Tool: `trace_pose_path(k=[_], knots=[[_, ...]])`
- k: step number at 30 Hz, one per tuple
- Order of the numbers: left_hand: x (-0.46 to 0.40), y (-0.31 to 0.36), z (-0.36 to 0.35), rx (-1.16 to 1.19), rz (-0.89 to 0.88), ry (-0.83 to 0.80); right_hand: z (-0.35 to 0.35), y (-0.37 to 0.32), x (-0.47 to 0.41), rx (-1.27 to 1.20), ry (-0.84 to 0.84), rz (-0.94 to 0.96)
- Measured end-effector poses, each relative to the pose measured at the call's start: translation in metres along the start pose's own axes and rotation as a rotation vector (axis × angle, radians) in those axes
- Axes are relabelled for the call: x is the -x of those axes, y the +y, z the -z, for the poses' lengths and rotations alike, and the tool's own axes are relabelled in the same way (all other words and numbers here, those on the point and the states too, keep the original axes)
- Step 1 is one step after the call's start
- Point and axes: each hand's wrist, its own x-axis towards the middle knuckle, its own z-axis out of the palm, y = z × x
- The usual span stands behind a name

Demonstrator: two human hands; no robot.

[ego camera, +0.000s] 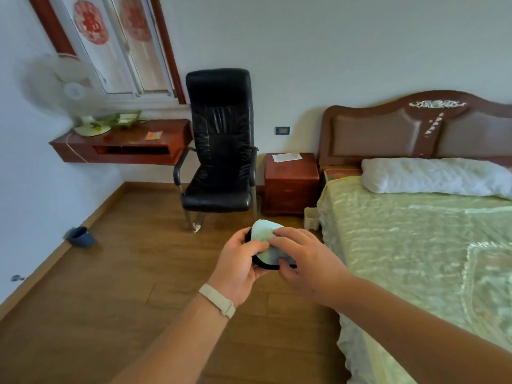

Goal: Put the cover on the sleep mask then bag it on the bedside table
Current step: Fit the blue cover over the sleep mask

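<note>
I hold a sleep mask (261,264) with a black rim in front of me, above the wooden floor. A pale, whitish-green cover (263,231) lies over its top. My left hand (240,261) grips the mask from the left, thumb across the cover. My right hand (303,259) pinches the cover's right edge against the mask. The wooden bedside table (291,187) stands beyond my hands, between the chair and the bed, with a flat white bag (286,156) lying on its top.
A black leather chair (220,151) stands left of the bedside table. The bed (415,231) with a green quilt and white pillow fills the right side. A wall-mounted desk (124,145) with a fan is at the left. A blue slipper (81,236) lies by the left wall.
</note>
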Motion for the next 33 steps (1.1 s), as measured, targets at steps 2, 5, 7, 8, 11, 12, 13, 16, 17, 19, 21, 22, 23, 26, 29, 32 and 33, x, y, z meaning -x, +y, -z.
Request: trace_pose_path(k=[2,5,7,8,11,12,13,16,17,19,21,22,23,26,29,32,33], knots=[[-0.037,0.015,0.0,-0.006,0.018,-0.047,0.0,0.013,-0.029,0.027,0.022,-0.041],[-0.089,0.04,-0.005,-0.006,0.018,-0.148,0.005,0.032,-0.07,0.063,0.048,-0.073],[-0.116,0.053,-0.011,-0.026,0.026,-0.185,0.006,0.045,-0.092,0.064,0.088,-0.095],[-0.127,0.058,-0.013,-0.03,0.032,-0.195,0.006,0.05,-0.1,0.059,0.101,-0.117],[-0.16,0.071,-0.018,-0.023,0.059,-0.227,0.006,0.065,-0.125,0.066,0.099,-0.146],[-0.171,0.076,-0.018,-0.032,0.059,-0.235,0.006,0.071,-0.134,0.077,0.091,-0.145],[-0.182,0.08,-0.018,-0.042,0.057,-0.245,0.006,0.078,-0.143,0.09,0.091,-0.144],[-0.216,0.09,-0.021,-0.038,0.067,-0.275,0.003,0.1,-0.167,0.096,0.108,-0.16],[-0.229,0.092,-0.023,-0.036,0.074,-0.285,0.002,0.108,-0.174,0.093,0.11,-0.166],[-0.254,0.093,-0.028,-0.048,0.086,-0.296,-0.001,0.128,-0.189,0.086,0.107,-0.178],[-0.283,0.096,-0.035,-0.074,0.091,-0.291,-0.005,0.151,-0.206,0.072,0.1,-0.19],[-0.298,0.098,-0.037,-0.091,0.092,-0.286,-0.008,0.164,-0.216,0.07,0.101,-0.189],[-0.314,0.101,-0.04,-0.11,0.092,-0.28,-0.012,0.177,-0.227,0.072,0.101,-0.184],[-0.363,0.113,-0.048,-0.138,0.082,-0.238,-0.024,0.218,-0.264,0.061,0.106,-0.177],[-0.413,0.13,-0.058,-0.154,0.085,-0.183,-0.032,0.26,-0.308,0.013,0.105,-0.168],[-0.465,0.152,-0.069,-0.205,0.084,-0.137,-0.035,0.299,-0.354,-0.029,0.093,-0.152],[-0.483,0.159,-0.074,-0.228,0.074,-0.12,-0.035,0.312,-0.369,-0.032,0.088,-0.142]])
